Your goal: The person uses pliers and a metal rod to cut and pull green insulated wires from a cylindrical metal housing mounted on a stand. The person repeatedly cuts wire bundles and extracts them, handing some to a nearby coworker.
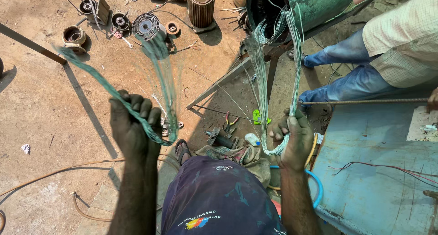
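Head view: your left hand (pixel 132 125) fingers curl tight around the loose green wire bundle (pixel 159 70). Your right hand (pixel 294 137) fingers clamp pale green strands (pixel 262 70) running up into the green metal motor housing (pixel 315 4). Keep both taut and even.

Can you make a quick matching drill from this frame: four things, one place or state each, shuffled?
1 left hand
2 right hand
3 green drum
4 blue hose

a lies on its side, top of view
b grips pale wires running up to the drum
c curves beside the right forearm
d grips a loose green wire bundle

Pairs: 1-d, 2-b, 3-a, 4-c
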`<state>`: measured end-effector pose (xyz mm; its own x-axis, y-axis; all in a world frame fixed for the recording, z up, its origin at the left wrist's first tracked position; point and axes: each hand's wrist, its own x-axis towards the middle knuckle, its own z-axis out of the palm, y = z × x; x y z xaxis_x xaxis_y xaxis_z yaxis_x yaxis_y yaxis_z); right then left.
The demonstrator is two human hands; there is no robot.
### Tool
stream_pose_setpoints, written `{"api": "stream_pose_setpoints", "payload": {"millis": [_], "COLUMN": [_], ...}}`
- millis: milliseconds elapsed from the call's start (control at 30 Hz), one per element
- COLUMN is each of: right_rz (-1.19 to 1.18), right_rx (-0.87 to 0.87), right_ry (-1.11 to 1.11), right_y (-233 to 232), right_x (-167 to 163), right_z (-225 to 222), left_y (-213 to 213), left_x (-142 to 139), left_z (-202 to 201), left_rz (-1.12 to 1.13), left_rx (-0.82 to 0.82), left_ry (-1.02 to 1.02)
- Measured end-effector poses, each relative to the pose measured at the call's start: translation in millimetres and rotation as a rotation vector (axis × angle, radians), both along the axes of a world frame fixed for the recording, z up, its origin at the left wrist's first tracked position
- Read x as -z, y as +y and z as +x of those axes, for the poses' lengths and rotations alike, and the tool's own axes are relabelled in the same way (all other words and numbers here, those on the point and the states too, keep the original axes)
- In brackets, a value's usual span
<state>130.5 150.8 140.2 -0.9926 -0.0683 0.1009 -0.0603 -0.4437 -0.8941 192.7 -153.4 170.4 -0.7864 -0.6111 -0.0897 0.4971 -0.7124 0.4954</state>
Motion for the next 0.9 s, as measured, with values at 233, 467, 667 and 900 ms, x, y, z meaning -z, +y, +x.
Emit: {"api": "stream_pose_setpoints", "payload": {"millis": [233,467,667,900], "right_rz": [0.079,0.382,0.159,0.158], "right_rx": [-0.097,-0.177,0.007,0.213], "right_ry": [-0.140,-0.164,-0.338,-0.330], "right_y": [51,104,102,66], "right_x": [12,23,48,54], "right_z": [1,16,43,52], "left_y": [-92,-36,17,135], "left_x": [80,88,135,154], "left_z": [54,15,-27,-76], "left_rz": [-0.261,-0.157,-0.153,-0.023], "left_rx": [0.034,0.199,0.419,0.804], "left_ry": [-0.137,-0.354,-0.504,-0.438]}}
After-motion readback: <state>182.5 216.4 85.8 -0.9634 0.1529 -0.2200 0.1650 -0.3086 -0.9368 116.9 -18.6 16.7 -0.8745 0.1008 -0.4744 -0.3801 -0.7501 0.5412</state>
